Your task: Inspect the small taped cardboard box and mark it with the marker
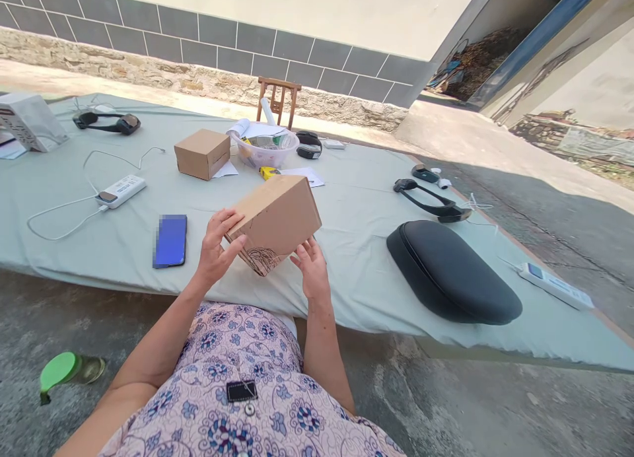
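The brown rectangular cardboard box looks matt; the pale green cloth table cover smooth; the black oval padded case faintly glossy.

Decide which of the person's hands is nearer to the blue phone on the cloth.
Left. The left hand grips the cardboard box just right of the blue phone; the right hand is beyond the box.

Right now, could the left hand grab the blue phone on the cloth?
Probably yes. The blue phone lies flat just beside the left hand, with nothing between them. But that hand, like the right hand, is holding the cardboard box, so it would have to let go.
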The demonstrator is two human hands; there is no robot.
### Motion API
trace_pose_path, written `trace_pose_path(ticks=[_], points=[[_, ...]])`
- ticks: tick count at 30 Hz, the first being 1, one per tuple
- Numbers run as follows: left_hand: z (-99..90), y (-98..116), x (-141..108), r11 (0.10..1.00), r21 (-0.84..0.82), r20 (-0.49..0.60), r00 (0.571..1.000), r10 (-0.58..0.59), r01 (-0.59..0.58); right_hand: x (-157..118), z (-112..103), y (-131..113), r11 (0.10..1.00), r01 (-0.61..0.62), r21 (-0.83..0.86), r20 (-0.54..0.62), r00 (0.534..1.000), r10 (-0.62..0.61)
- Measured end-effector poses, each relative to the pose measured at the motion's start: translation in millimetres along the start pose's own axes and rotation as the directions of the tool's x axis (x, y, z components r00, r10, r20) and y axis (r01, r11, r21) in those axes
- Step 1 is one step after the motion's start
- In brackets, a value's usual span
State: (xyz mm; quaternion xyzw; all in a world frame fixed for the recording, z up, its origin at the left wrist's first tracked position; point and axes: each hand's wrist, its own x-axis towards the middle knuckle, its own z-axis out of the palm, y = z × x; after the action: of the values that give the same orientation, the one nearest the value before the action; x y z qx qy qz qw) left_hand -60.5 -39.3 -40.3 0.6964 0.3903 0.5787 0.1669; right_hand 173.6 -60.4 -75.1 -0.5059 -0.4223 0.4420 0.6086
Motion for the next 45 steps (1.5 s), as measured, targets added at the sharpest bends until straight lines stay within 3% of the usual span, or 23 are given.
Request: trace_pose_path(ticks=[2, 4, 6, 9, 11, 16, 19, 23, 28, 32, 36, 39, 41, 45], points=[[-1.8, 0, 0, 0.992, 0.066, 0.041, 0.994, 0.101, -0.104, 4, -5, 3, 0.997, 0.049, -0.053, -0.210, 0.976, -0.059], [-1.8, 1, 0, 0.975, 0.107, 0.114, 0.977, 0.180, -0.192, 5, -8, 3, 0.977, 0.132, -0.166, -0.341, 0.922, -0.183], [0.0, 2, -1, 0.954, 0.132, 0.217, 0.947, 0.239, -0.271, 2, -9, 0, 0.932, 0.210, -0.295, -0.330, 0.893, -0.306], [3.9, 2, -2, 0.920, 0.168, 0.329, 0.900, 0.286, -0.354, -4, -5, -5, 0.845, 0.283, -0.454, -0.199, 0.892, -0.405], [5.9, 1, -3, 0.908, 0.187, 0.345, 0.890, 0.297, -0.375, -8, 1, -7, 0.801, 0.287, -0.525, -0.157, 0.893, -0.422], [9.2, -2, -4, 0.906, 0.235, 0.384, 0.890, 0.246, -0.352, -12, 16, -7, 0.740, 0.271, -0.616, -0.177, 0.868, -0.465], [12.3, -3, -4, 0.910, 0.248, 0.350, 0.906, 0.237, -0.333, -10, 15, -7, 0.760, 0.261, -0.595, -0.223, 0.855, -0.468], [16.9, -8, -5, 0.920, 0.281, 0.225, 0.951, 0.212, -0.272, -6, 4, -9, 0.877, 0.216, -0.430, -0.307, 0.878, -0.367], [18.8, -12, -6, 0.958, 0.286, 0.052, 0.999, -0.012, -0.004, -7, 1, -10, 0.916, 0.227, -0.330, -0.302, 0.894, -0.330], [16.9, -10, -5, 0.943, 0.198, 0.020, 0.961, -0.276, 0.266, -5, 6, -9, 0.917, 0.242, -0.317, -0.294, 0.894, -0.337], [17.4, -12, -3, 0.923, 0.128, 0.002, 0.931, -0.365, 0.362, 3, 7, -8, 0.924, 0.255, -0.286, -0.304, 0.890, -0.340], [19.3, -14, -4, 0.926, 0.042, -0.025, 0.926, -0.376, 0.376, 8, 4, -7, 0.931, 0.254, -0.262, -0.306, 0.893, -0.329], [19.5, -12, -5, 0.946, -0.004, -0.036, 0.946, -0.323, 0.323, 9, 3, -4, 0.937, 0.249, -0.246, -0.318, 0.892, -0.321], [15.5, 7, -3, 0.997, 0.066, -0.099, 0.994, -0.037, 0.043, 9, 3, 7, 0.969, 0.211, -0.126, -0.309, 0.920, -0.240]])
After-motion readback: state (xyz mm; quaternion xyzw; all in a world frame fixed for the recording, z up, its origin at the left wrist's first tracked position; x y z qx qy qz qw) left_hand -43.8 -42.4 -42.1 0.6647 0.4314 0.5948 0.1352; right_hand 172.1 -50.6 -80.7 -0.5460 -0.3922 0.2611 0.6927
